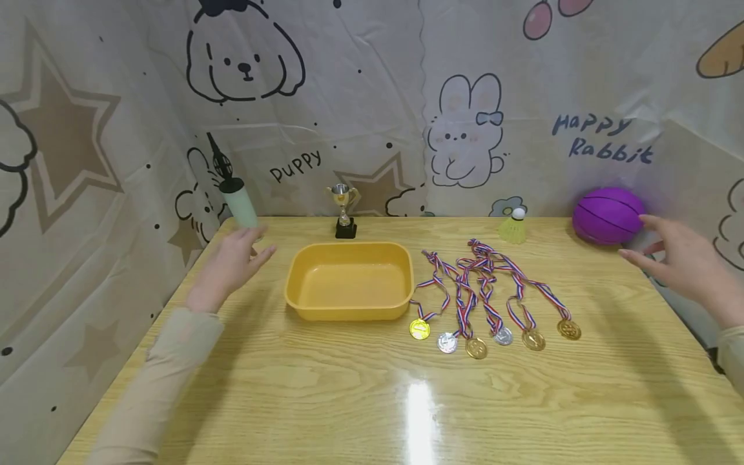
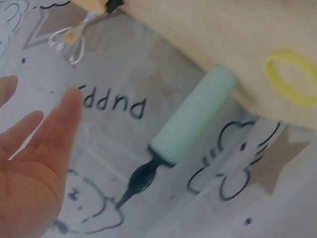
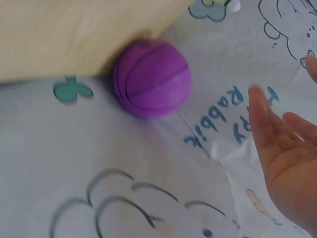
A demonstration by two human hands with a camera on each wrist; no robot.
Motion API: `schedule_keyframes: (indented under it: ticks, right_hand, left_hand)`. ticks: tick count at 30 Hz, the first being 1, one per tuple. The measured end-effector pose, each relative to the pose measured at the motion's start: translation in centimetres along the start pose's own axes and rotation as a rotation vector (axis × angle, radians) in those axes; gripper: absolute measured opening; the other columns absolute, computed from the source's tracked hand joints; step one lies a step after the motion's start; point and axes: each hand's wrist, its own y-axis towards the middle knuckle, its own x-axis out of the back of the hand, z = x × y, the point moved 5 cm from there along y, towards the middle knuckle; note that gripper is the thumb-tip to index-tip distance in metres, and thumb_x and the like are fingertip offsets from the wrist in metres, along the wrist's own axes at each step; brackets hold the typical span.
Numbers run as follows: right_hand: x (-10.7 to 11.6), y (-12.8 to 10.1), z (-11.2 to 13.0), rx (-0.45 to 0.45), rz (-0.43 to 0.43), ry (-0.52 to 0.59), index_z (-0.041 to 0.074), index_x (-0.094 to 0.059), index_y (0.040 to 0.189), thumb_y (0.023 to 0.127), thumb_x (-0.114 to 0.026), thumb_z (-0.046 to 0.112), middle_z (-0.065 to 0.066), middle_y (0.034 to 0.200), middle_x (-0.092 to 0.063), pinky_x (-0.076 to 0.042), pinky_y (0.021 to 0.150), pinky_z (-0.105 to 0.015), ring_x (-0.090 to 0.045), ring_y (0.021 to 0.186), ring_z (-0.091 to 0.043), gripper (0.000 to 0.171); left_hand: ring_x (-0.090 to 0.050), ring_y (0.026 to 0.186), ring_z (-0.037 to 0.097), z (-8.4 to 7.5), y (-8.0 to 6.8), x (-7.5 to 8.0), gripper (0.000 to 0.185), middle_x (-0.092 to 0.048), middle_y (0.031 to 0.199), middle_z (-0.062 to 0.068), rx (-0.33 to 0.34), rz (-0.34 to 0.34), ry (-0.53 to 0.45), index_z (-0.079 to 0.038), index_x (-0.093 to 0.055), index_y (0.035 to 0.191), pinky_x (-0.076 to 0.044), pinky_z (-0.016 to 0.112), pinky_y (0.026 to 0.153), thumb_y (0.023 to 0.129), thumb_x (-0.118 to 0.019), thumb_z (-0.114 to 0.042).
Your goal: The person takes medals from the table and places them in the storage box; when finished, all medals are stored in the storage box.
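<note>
Both hands spread, holding nothing: left hand (image 1: pixel 232 261) by pump (image 1: pixel 240 201), right hand (image 1: pixel 686 261) by ball (image 1: pixel 607 215).

wooden table (image 1: pixel 349 400) | yellow tray (image 1: pixel 349 309) | medals (image 1: pixel 488 303) | trophy (image 1: pixel 344 210) | shuttlecock (image 1: pixel 514 227) | purple ball (image 1: pixel 607 215) | pump (image 1: pixel 239 201)

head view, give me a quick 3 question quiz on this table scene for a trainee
1. True or false: the right hand is gripping the purple ball.
2. Which thing stands nearest the left hand? A) the trophy B) the mint-green pump C) the shuttlecock
3. How many medals lie to the right of the yellow tray, and how many are silver?

Key
1. False: its fingers are spread open beside the ball, curled round nothing.
2. B: the pump stands upright just behind the open left hand.
3. Six, two of them silver, the rest gold; the tray holds nothing.
</note>
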Motion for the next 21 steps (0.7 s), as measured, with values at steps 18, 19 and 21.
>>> schedule_keyframes:
  ticks: [18, 19, 21]
  right_hand:
    - [-8.7, 0.1, 1.5, -0.082, 0.378, 0.369, -0.017, -0.041, 0.130, 0.093, -0.062, 0.031, -0.030, 0.100, -0.065, -0.056, 0.056, -0.030, -0.068, 0.069, -0.019, 0.064]
    - [-9.1, 0.1, 1.5, -0.080, 0.387, 0.367, -0.017, -0.042, 0.129, 0.093, -0.062, 0.031, -0.029, 0.099, -0.066, -0.056, 0.056, -0.030, -0.067, 0.069, -0.018, 0.063]
    - [-9.9, 0.0, 1.6, -0.078, 0.407, 0.362, -0.016, -0.044, 0.127, 0.093, -0.062, 0.032, -0.026, 0.098, -0.066, -0.055, 0.056, -0.030, -0.066, 0.068, -0.017, 0.062]
  left_hand:
    - [-0.064, 0.052, 0.017, 1.7, -0.1, -6.1, 0.035, -0.066, 0.088, 0.023, 0.218, 0.300, -0.304, 0.006, -0.053, 0.122, -0.054, 0.028, 0.048, 0.100, -0.050, -0.022]
    - [-0.064, 0.052, 0.017, 1.7, -0.1, -6.2, 0.035, -0.066, 0.088, 0.022, 0.221, 0.309, -0.305, 0.006, -0.053, 0.121, -0.054, 0.028, 0.048, 0.100, -0.050, -0.022]
    - [-0.064, 0.052, 0.017, 1.6, -0.2, -6.5, 0.034, -0.066, 0.086, 0.021, 0.221, 0.314, -0.303, 0.005, -0.054, 0.120, -0.054, 0.028, 0.047, 0.100, -0.051, -0.022]
